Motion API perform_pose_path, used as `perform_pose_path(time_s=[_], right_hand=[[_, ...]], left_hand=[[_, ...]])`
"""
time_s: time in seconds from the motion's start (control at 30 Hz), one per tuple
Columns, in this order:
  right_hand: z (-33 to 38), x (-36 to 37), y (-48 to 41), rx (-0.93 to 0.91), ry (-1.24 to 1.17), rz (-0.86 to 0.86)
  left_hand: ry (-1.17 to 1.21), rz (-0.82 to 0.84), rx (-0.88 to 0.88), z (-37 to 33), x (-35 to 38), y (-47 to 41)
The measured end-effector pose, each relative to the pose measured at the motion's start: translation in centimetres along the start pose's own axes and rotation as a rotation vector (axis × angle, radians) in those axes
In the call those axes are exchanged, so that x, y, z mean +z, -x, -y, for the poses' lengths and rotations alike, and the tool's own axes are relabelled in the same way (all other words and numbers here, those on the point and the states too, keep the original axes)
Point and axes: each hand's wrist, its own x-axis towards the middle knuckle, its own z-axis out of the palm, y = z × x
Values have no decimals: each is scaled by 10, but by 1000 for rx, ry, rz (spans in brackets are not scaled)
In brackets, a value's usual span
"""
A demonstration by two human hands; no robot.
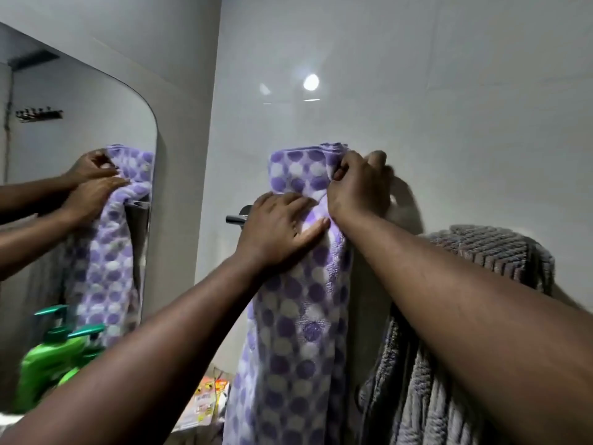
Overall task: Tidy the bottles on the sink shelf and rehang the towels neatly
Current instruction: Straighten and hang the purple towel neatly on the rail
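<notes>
Uppermost, the folded top of the dotted towel [295, 332] is pinched between the thumb and curled fingers of the right grip [359, 184] and held above the rail [236, 219]. Just below-left, the left grip [276, 232] is laid flat, fingers straight, pressing the cloth at the rail near its left end. The towel's long axis hangs downward from both grips; the fold yet to be lowered is judged nearest the right grip.

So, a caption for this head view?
Left hand presses the purple dotted towel; right hand pinches its top fold.
</notes>
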Motion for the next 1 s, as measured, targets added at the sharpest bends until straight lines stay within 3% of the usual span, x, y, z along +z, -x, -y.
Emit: perform_pose_path(time_s=[0.1,0.2,0.33,0.43,0.5,0.6,0.67,0.87,1.0], right_hand=[[0,-17,12,-358,245,-17],[2,-26,23,-656,184,166],[3,-33,12,-462,63,739],[21,-27,1,-375,171,943],[30,-21,-2,-207,175,1086],[25,-15,-8,47,12,1325],[17,-12,-11,187,-113,1390],[-3,13,-9,174,-328,1631],[-9,8,-7,196,-308,1637]], left_hand=[[-15,55,17,3,-4,-6],[-26,142,35,5,-9,-13],[31,351,36,6,-21,-28],[127,447,38,6,-27,-35],[191,490,-52,10,-26,-39],[252,623,-85,12,-25,-45],[321,687,-33,13,-25,-47],[278,426,-128,26,-17,-20],[118,234,-110,22,-7,6]])
